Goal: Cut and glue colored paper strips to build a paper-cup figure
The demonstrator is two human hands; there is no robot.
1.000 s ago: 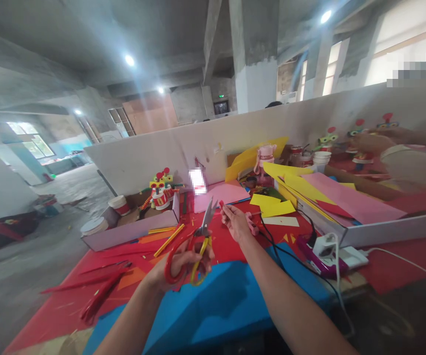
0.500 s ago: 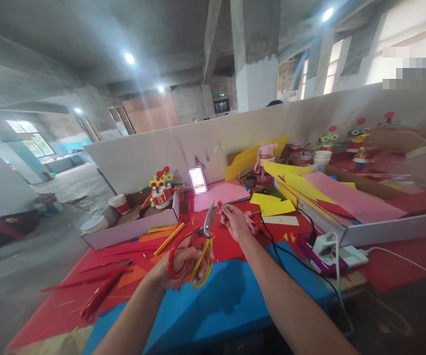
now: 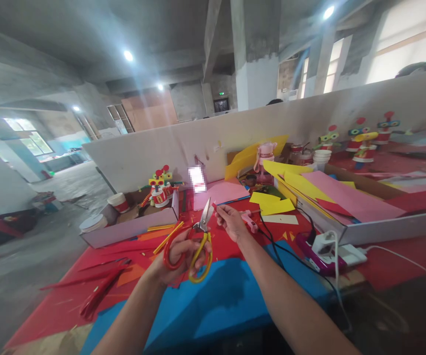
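Observation:
My left hand (image 3: 178, 254) is closed around scissors (image 3: 204, 224) with one red and one yellow handle loop. Their metal blades point up and look slightly parted. Just to the right, my right hand (image 3: 231, 220) pinches a small red piece (image 3: 214, 205), which looks like paper, close to the blade tips. Whether the blades touch it I cannot tell. Below both hands lies a blue sheet (image 3: 213, 291) on the red table covering (image 3: 61, 296). Behind my right hand rests a pink glue gun (image 3: 249, 221).
A box (image 3: 131, 229) on the left holds cup robots (image 3: 159, 190). Pink sheets (image 3: 222, 193) and yellow paper pieces (image 3: 272, 203) lie further back. At right are a paper-filled box (image 3: 390, 230) and a purple power strip (image 3: 316, 254) with cables. A white partition (image 3: 142, 148) stands behind.
The scissors blades have come closer together, and my right hand has shifted slightly left and down with the red piece. A co-worker's arm at the far right has drawn back from the robots.

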